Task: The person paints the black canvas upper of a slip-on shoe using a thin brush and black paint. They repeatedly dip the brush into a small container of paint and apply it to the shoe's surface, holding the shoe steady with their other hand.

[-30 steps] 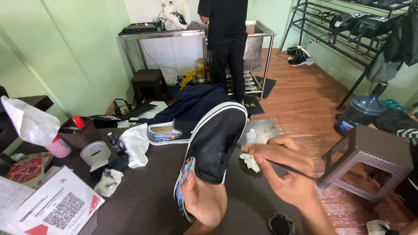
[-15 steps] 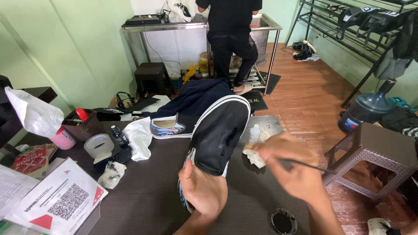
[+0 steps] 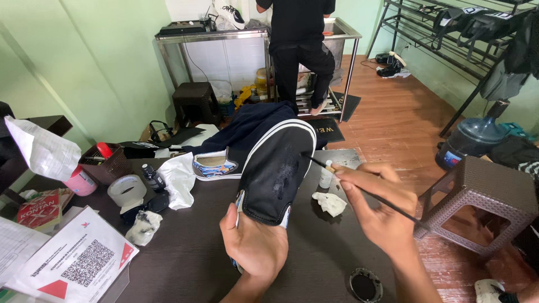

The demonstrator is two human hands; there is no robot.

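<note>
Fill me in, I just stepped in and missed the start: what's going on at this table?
A person holds a black slip-on shoe tilted up off the dark table with the left hand at its heel. The right hand holds a thin brush, its tip at the shoe's black upper by a scuffed-looking patch. A crumpled tissue, a small bottle and a second, patterned shoe lie close by. Another person stands at a metal bench in the background.
</note>
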